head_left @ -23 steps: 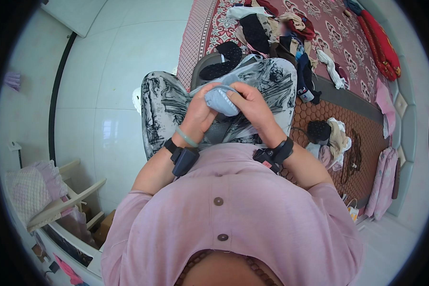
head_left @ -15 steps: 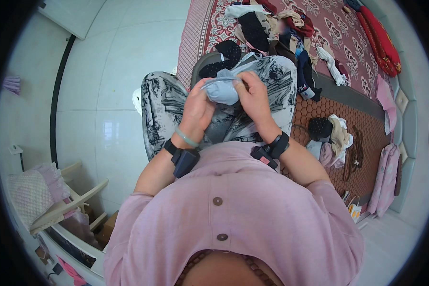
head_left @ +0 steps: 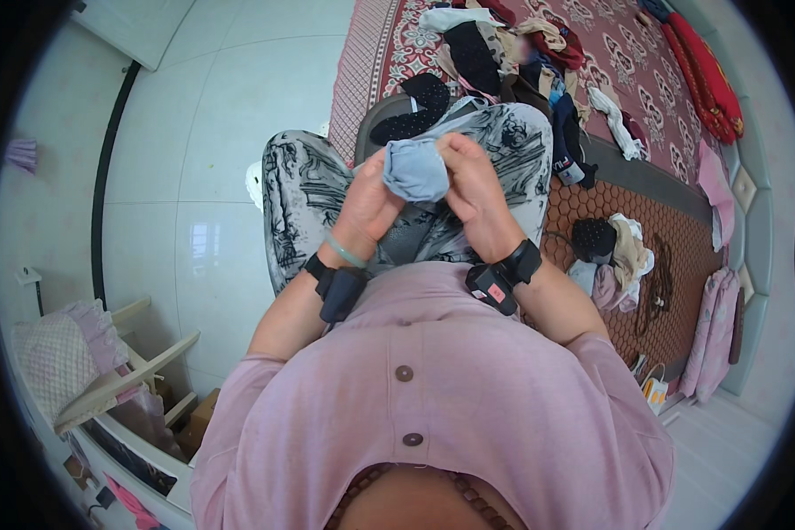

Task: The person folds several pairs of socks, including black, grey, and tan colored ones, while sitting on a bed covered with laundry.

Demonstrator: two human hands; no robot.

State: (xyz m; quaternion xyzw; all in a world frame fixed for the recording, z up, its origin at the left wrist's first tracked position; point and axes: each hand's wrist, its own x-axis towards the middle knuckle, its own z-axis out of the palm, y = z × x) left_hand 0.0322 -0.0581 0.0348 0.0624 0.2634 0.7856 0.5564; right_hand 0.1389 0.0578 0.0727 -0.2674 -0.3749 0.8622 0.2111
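Above my lap, both hands hold a pale blue sock [head_left: 417,170] bunched into a rounded bundle. My left hand [head_left: 370,193] grips its left side, fingers partly hidden behind the cloth. On the other side, my right hand [head_left: 471,181] pinches the edge between thumb and fingers. A black dotted cloth piece [head_left: 426,102] lies just beyond my knees, on a dark grey surface. To the right of my leg sits a small group of bundled cloth items, among them a black dotted bundle [head_left: 594,238] and a beige one [head_left: 629,256].
A loose heap of socks and cloth [head_left: 503,62] spreads over the red patterned bed cover [head_left: 623,57]. Folded red bedding [head_left: 702,79] rests at the far right. A brown cord [head_left: 661,278] lies on the brown mat [head_left: 574,199]. A white chair [head_left: 141,371] stands at lower left.
The pale blue sock has been turned over its bundle, and the stretched opening and loose end seen before are now tucked into a rounder shape. Both hands stay in nearly the same place.
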